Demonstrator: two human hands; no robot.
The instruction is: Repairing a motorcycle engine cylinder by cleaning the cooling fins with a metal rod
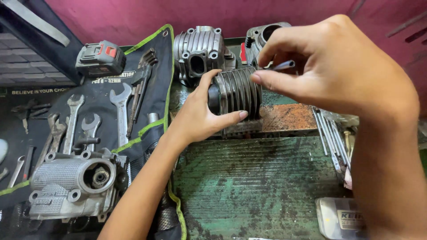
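Green surface (249,186), worn and stained, with a rusty patch at about 1 o'clock of centre. Black tool roll (147,102) with green edging covers the 9 o'clock side, carrying open-ended spanners (121,111). Grey engine casing (73,184) sits at 8 o'clock on the roll; power-tool battery (100,58) at 10 o'clock. Two more cast engine parts (200,51) stand at 12 o'clock, behind the hands. Loose long studs (331,138) lie at 3 o'clock, partly hidden by the right forearm.

Finned cylinder block (238,95): dark grey metal, parallel cooling fins, lying on its side near centre.

Left hand (200,118) cups its bore end, fingers wrapped around the fins. Right hand (338,66), just above the block at 2 o'clock, pinches a thin dark stud (284,66) between thumb and forefinger.
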